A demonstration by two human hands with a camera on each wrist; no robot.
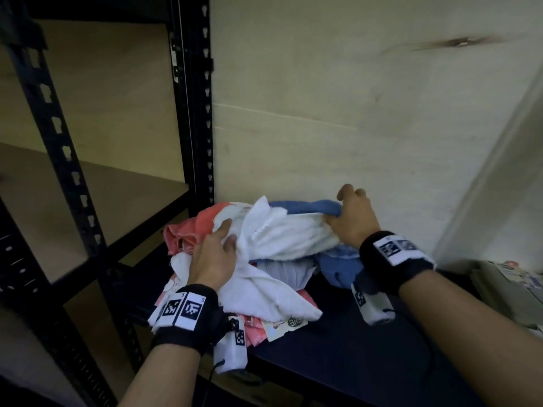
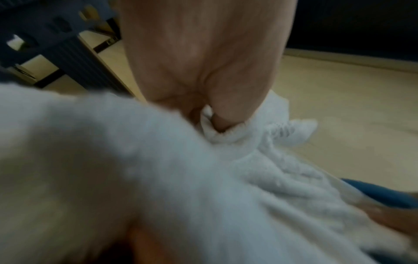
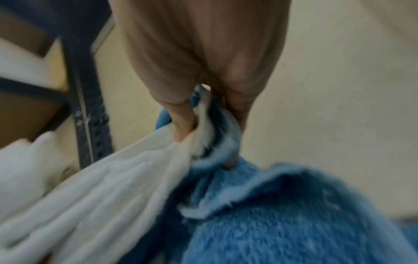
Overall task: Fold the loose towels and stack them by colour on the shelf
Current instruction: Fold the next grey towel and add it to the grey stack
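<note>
A heap of loose towels lies on a dark table (image 1: 367,356) beside a black shelf unit (image 1: 194,113). On top is a white towel (image 1: 282,233), stretched between both hands. My left hand (image 1: 220,245) pinches its left end (image 2: 217,135), fingers curled into the cloth. My right hand (image 1: 346,215) pinches the right end (image 3: 203,128), with a fold of a blue towel (image 3: 282,214) caught against the fingers. Blue towels (image 1: 335,265) lie under and behind the white one. A coral towel (image 1: 188,230) sits at the heap's left; more white cloth (image 1: 264,298) spreads towards me.
The shelf board (image 1: 97,201) to the left is bare wood at about table height, framed by black perforated posts (image 1: 58,136). A pale wall (image 1: 352,113) stands close behind the heap. Paper tags (image 1: 285,326) poke out under the towels. Boxes or papers (image 1: 505,280) sit at the right edge.
</note>
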